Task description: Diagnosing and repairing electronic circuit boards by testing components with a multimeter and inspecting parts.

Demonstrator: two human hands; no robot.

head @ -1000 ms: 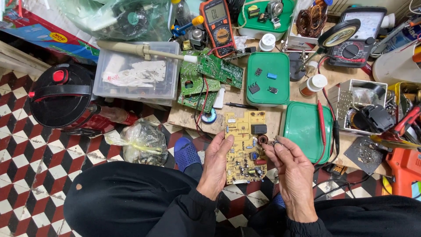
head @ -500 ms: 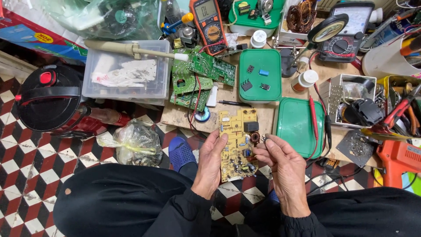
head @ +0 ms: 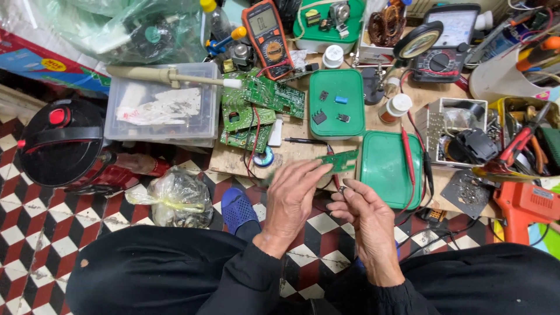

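Cluttered counter [head: 291, 153] above checkered floor: my left hand [head: 290, 201] grip clamped on green circuit board [head: 339, 160], long axis running rightward; right hand [head: 366, 217] pinches small part beneath.

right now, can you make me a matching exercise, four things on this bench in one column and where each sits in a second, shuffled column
Things:
1. orange handheld multimeter
2. small green circuit board
3. round black cooker lid with red knob
4. orange power drill

Places:
a. on the checkered floor at far left
b. held up in the left hand, near the right hand
c. at the bench's right edge
d. top centre of the bench, above the stacked green boards

Pairs: 1-d, 2-b, 3-a, 4-c
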